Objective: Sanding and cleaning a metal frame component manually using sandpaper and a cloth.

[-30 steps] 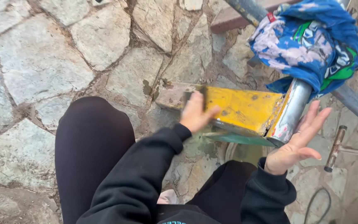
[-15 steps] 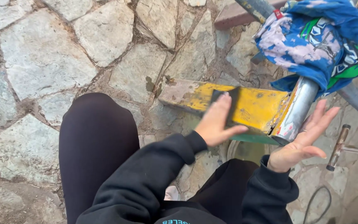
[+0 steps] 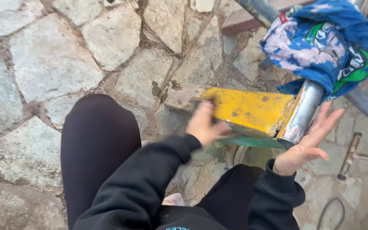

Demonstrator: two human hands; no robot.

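Note:
A worn yellow metal plate (image 3: 252, 110) juts left from a shiny metal tube (image 3: 303, 110), above my knees. My left hand (image 3: 205, 123) is blurred with motion at the plate's near left part, its fingers pressing a small dark pad against the yellow face. My right hand (image 3: 307, 142) is spread wide, its palm against the lower end of the tube, fingers pointing up and right. A green edge (image 3: 248, 141) shows under the plate.
A blue patterned cloth (image 3: 320, 42) hangs over the top of the tube. A grey pipe (image 3: 367, 108) runs diagonally at the right. A small metal tool (image 3: 350, 155) and a cable (image 3: 329, 213) lie on the stone paving (image 3: 52, 59).
My left hand slid right along the yellow plate with the dark pad, then back left to its near end. My right hand stayed against the tube.

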